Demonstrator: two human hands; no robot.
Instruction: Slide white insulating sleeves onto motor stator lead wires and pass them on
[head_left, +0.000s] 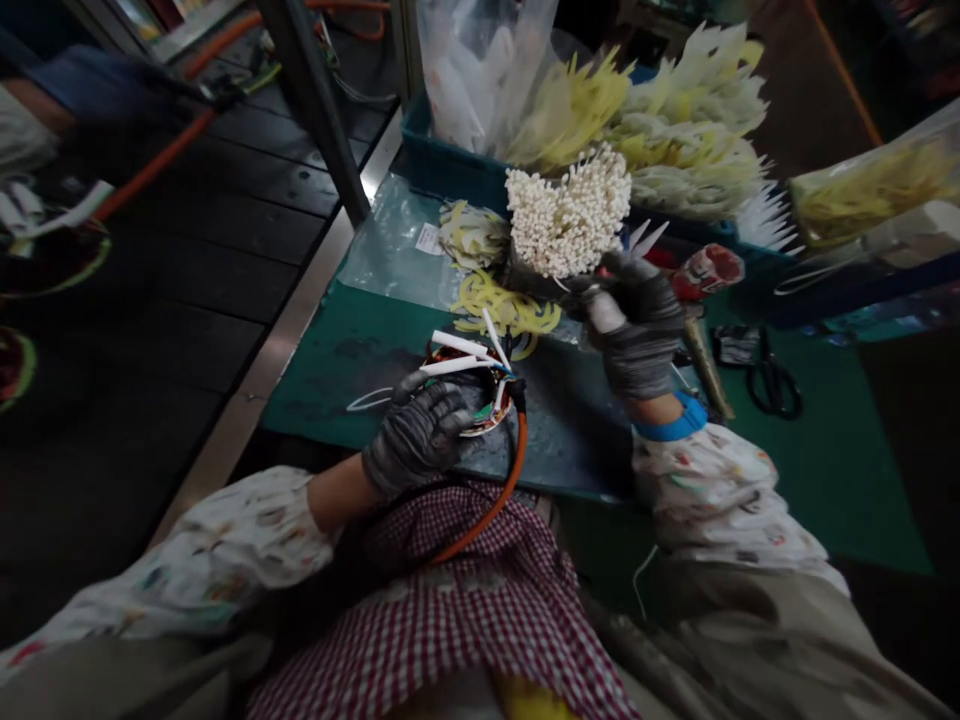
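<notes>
A ring-shaped motor stator (501,408) with copper windings lies on the dark sheet in front of me. White insulating sleeves (459,362) and blue and white leads stick out of it, and an orange cable (517,462) runs from its right side toward my lap. My left hand (421,432), in a grey striped glove, is closed over the stator's left rim. Beside a thick bundle of white cords (574,215), my right hand (636,318) has its fingers drawn together, the thumb tip wrapped in white. What its fingertips hold, if anything, is hidden.
Behind the cords, blue bins (457,150) hold yellow and white sleeves. Loose yellow sleeves (506,305) lie past the stator. To the right are a red roll (709,272), a hammer-like handle (709,365) and black scissors (772,388). Another person's gloved hand (97,90) handles an orange cable at left.
</notes>
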